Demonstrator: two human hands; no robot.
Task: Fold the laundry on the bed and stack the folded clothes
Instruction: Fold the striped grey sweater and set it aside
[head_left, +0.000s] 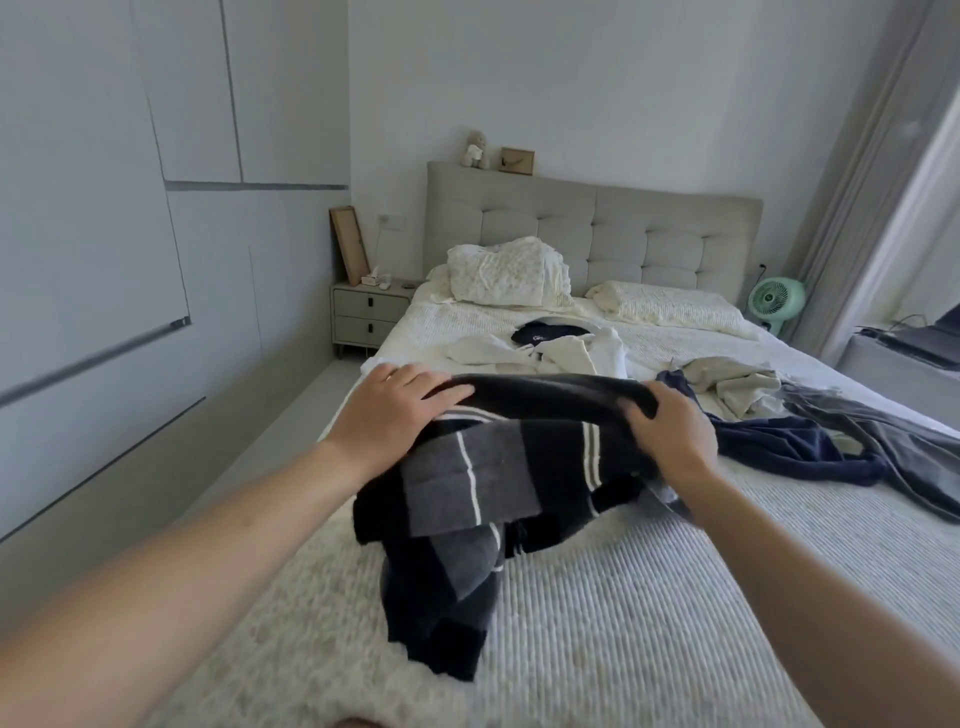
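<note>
A dark navy and grey striped garment (493, 467) hangs lifted above the bed (649, 597), its lower part trailing onto the cover. My left hand (395, 410) grips its top edge at the left, and my right hand (670, 436) grips the top edge at the right. Behind it lie a pile of white clothes (540, 353) with a small navy item (545, 335) on top. To the right lie a beige garment (732, 384), a navy garment (779, 447) and a grey one (883, 447), all unfolded.
A rumpled duvet (509, 273) and a pillow (670, 306) lie by the padded headboard (597, 223). A nightstand (366, 314) stands left of the bed, wardrobe doors (104, 234) line the left wall, and a green fan (774, 301) and curtain (857, 208) are at the right.
</note>
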